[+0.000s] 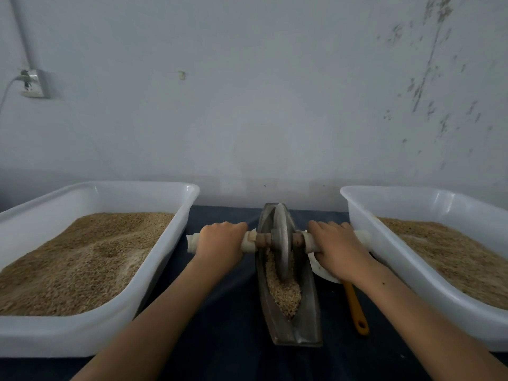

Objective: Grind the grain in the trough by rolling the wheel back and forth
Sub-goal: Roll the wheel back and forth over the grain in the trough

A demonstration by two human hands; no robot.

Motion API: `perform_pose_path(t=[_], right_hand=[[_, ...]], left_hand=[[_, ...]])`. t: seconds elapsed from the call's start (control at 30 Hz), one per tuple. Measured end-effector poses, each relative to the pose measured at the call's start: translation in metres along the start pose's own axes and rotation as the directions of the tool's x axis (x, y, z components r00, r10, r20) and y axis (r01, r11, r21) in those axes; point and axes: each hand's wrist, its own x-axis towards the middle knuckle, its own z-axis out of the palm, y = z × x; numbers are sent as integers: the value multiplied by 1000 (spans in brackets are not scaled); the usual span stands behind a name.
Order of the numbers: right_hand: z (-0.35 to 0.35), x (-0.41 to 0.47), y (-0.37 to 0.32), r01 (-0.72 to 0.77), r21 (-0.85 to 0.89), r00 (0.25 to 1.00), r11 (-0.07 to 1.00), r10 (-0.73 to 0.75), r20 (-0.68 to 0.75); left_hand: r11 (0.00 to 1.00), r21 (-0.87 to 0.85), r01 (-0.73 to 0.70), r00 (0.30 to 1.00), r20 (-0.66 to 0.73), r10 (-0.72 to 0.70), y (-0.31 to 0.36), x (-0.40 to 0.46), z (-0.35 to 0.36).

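I'm gripping the axle handle with my left hand [220, 240] and right hand [336, 247], fingers curled round it either side of the wheel [281, 240]. Wheel's sitting in the trough [310, 303] toward the surface's far edge, grain [284, 291] piling nearer me.

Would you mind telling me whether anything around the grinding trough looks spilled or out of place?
Nothing stands out: the grain sits inside the trough, and both hands hold the wheel axle.
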Motion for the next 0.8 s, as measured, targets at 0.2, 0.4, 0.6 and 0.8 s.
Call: perform_pose_path(t=[0.2,0.4,0.6,0.8], right_hand=[[-18,-1,-1,-21,86,976,996,2,218],[-20,-2,0,-65,135,965,989,28,261],[-3,-1,-1,-7,-15,998,1000,8,65],[2,-1,0,15,-45,1000,999,-16,-19]], left_hand=[[1000,26,-11,979,204,6,0,1,-12],[997,70,-25,981,192,11,2,2,-13],[1000,23,-10,998,64,8,-1,2,-3],[1000,-2,-11,999,47,11,-1,0,-2]])
